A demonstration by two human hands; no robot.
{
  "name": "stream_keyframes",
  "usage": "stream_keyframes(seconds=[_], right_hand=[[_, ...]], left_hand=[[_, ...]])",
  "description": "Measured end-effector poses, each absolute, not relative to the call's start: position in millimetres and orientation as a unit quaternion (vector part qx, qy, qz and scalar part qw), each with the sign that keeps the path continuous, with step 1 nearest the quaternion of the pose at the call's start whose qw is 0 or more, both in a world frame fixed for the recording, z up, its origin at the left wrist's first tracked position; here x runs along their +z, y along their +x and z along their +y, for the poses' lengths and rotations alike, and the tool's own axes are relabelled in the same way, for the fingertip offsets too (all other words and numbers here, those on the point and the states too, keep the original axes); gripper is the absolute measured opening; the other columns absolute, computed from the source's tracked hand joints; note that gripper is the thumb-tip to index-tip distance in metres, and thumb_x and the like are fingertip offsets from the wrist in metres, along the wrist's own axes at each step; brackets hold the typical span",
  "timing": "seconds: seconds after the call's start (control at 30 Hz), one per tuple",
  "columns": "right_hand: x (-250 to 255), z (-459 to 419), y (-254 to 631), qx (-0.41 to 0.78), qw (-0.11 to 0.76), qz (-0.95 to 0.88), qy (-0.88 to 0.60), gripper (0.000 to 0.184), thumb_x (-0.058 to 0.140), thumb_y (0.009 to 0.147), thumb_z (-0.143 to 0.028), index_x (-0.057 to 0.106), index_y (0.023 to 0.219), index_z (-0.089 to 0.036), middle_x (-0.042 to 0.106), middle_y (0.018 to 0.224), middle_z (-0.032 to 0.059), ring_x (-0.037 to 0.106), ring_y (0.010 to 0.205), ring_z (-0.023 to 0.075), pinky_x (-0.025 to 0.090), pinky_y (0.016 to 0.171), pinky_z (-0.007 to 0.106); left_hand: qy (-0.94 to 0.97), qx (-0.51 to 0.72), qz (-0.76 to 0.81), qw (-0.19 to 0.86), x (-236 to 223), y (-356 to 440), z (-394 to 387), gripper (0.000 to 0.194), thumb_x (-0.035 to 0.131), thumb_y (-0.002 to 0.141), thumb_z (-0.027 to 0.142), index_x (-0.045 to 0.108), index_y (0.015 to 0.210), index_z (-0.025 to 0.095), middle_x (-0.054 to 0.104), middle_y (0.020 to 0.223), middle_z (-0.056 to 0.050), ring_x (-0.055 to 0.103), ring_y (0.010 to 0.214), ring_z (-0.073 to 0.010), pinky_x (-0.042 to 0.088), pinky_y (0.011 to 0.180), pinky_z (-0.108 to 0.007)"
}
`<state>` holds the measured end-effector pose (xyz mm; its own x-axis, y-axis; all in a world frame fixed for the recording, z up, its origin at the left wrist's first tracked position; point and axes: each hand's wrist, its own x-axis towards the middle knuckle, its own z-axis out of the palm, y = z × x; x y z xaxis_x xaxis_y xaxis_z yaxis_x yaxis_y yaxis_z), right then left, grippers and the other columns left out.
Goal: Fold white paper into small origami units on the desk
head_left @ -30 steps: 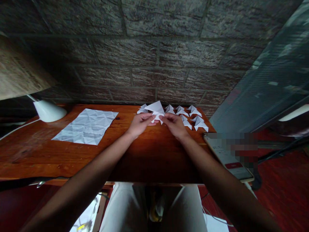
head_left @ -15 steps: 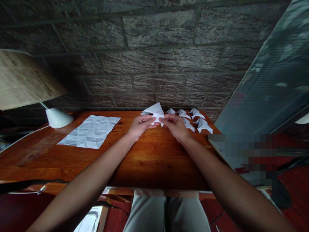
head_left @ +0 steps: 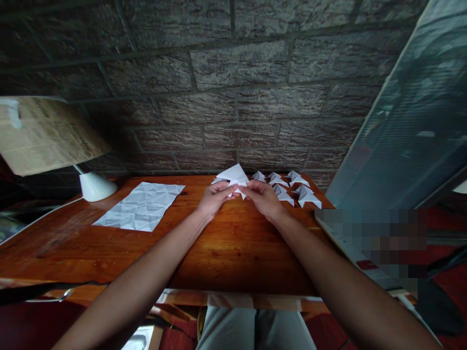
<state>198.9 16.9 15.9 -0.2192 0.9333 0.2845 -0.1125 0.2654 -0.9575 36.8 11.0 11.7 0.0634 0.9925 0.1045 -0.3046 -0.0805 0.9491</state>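
Note:
A partly folded piece of white origami paper (head_left: 234,173) is pinched between both hands above the far side of the wooden desk (head_left: 233,257). My left hand (head_left: 214,198) grips its left side, the thumb lying across the lower folds. On the other side, my right hand (head_left: 264,196) closes on the paper with thumb and fingers, the two thumbs nearly meeting. Several folded white paper pieces (head_left: 307,195) stand in rows just right of my right hand. Another folded piece (head_left: 218,180) is partly hidden behind the paper and my left hand.
A creased white sheet (head_left: 140,206) lies on the desk's left part. Behind it stands a lamp with a white base (head_left: 95,186) and a paper shade (head_left: 51,136). A tablet-like device (head_left: 350,248), partly blurred out, sits at the right edge. A stone-block wall (head_left: 204,107) rises behind the desk.
The camera view has tilted upward, so the desk sits lower in the picture and more of the lamp shows. Both hands keep hold of the origami paper, with the thumbs shifting slightly along its folds.

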Motion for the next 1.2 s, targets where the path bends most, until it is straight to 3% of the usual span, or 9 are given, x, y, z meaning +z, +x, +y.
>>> stream_keyframes(seconds=[0.2, 0.4, 0.6, 0.77, 0.9, 1.0, 1.13, 1.2], right_hand=[[22, 17, 204, 0.492, 0.527, -0.591, -0.361, 0.038, 0.082, 0.065, -0.055, 0.069, 0.072, -0.020, 0.064, 0.065, -0.0027, 0.051, 0.061, 0.0115, 0.041, 0.063, 0.028], [21, 16, 206, 0.493, 0.478, -0.615, -0.387, 0.037, 0.082, 0.065, -0.052, 0.073, 0.076, -0.019, 0.069, 0.072, 0.0003, 0.052, 0.063, 0.0125, 0.041, 0.064, 0.028], [19, 15, 207, 0.476, 0.419, -0.678, -0.372, 0.044, 0.079, 0.066, -0.060, 0.071, 0.074, -0.018, 0.065, 0.067, -0.0012, 0.048, 0.060, 0.0116, 0.039, 0.059, 0.027], [21, 18, 213, 0.464, 0.367, -0.730, -0.343, 0.046, 0.071, 0.076, -0.063, 0.070, 0.077, -0.017, 0.067, 0.071, 0.0014, 0.056, 0.065, 0.0136, 0.046, 0.064, 0.028], [26, 19, 218, 0.412, 0.415, -0.752, -0.304, 0.036, 0.075, 0.079, -0.051, 0.069, 0.097, -0.020, 0.069, 0.083, 0.0022, 0.063, 0.075, 0.0160, 0.051, 0.072, 0.030], [30, 17, 220, 0.375, 0.470, -0.746, -0.286, 0.045, 0.080, 0.076, -0.040, 0.063, 0.116, -0.025, 0.070, 0.096, 0.0018, 0.065, 0.077, 0.0159, 0.053, 0.076, 0.032], [33, 14, 222, 0.357, 0.425, -0.781, -0.286, 0.027, 0.072, 0.084, -0.040, 0.072, 0.104, -0.022, 0.072, 0.091, 0.0034, 0.065, 0.075, 0.0165, 0.054, 0.073, 0.032], [35, 14, 224, 0.368, 0.407, -0.786, -0.285, 0.028, 0.072, 0.084, -0.042, 0.074, 0.102, -0.021, 0.074, 0.087, 0.0035, 0.066, 0.074, 0.0165, 0.054, 0.072, 0.031]], left_hand=[[0.424, 0.591, 0.286, 0.623, 25, 32, 7, 0.043, 0.094, 0.057, 0.028, 0.067, 0.090, 0.020, 0.072, 0.089, 0.003, 0.069, 0.086, -0.0108, 0.055, 0.086, -0.027], [0.445, 0.586, 0.349, 0.581, 23, 22, 14, 0.045, 0.092, 0.060, 0.038, 0.075, 0.095, 0.016, 0.075, 0.083, -0.003, 0.068, 0.075, -0.0120, 0.053, 0.075, -0.024], [0.505, 0.586, 0.381, 0.506, 16, 28, 13, 0.038, 0.090, 0.059, 0.039, 0.076, 0.085, 0.015, 0.073, 0.072, 0.000, 0.060, 0.061, -0.0108, 0.042, 0.059, -0.022], [0.528, 0.585, 0.375, 0.488, 16, 30, 11, 0.035, 0.088, 0.061, 0.041, 0.075, 0.082, 0.016, 0.072, 0.070, 0.002, 0.059, 0.062, -0.0115, 0.043, 0.062, -0.024], [0.510, 0.608, 0.372, 0.482, 13, 28, 14, 0.036, 0.088, 0.061, 0.040, 0.074, 0.083, 0.016, 0.073, 0.073, 0.001, 0.060, 0.065, -0.0114, 0.044, 0.065, -0.023], [0.492, 0.614, 0.368, 0.495, 13, 27, 15, 0.038, 0.089, 0.059, 0.038, 0.074, 0.084, 0.016, 0.072, 0.075, 0.001, 0.060, 0.066, -0.0110, 0.045, 0.068, -0.023], [0.477, 0.599, 0.358, 0.534, 17, 27, 12, 0.040, 0.090, 0.057, 0.037, 0.073, 0.086, 0.015, 0.071, 0.073, 0.001, 0.061, 0.065, -0.0108, 0.045, 0.066, -0.023], [0.469, 0.599, 0.353, 0.544, 20, 26, 11, 0.040, 0.092, 0.055, 0.035, 0.071, 0.084, 0.015, 0.070, 0.071, 0.002, 0.060, 0.062, -0.0104, 0.045, 0.065, -0.023]])
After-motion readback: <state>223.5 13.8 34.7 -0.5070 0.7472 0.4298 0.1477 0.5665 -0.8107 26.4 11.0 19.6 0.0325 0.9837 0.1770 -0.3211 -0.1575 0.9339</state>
